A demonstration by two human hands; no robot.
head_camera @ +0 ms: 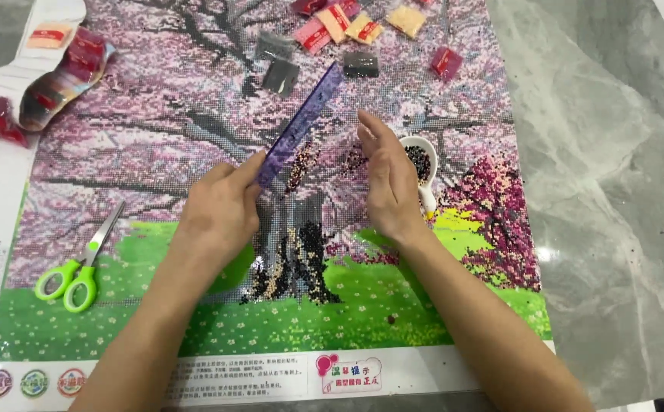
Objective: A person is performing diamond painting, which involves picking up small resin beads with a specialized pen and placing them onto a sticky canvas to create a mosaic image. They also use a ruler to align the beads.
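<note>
Under both of my hands lies the big diamond-painting canvas of a pink blossom tree on green grass (156, 130), spread over a grey marble table (614, 191); most of it is bare print, and only a patch of trunk just below my wrists glitters with dark beads. My left hand (221, 210) is pinched shut on the lower end of a long, translucent purple plastic ruler (301, 126), thumb on top, while my right hand (385, 179) stands open on edge just right of it, fingers straight and together, holding nothing. The ruler runs diagonally, its long axis rising from my left fingers up and to the right, its free end pointing away from me toward the small bead packets beyond my fingertips. I judge this as the straightening step: the ruler's edge needs to come down flat against a row of placed beads. A small white bead tray with dark beads (420, 164) sits behind my right palm; green-handled scissors (80, 263) lie well left of my left wrist.
</note>
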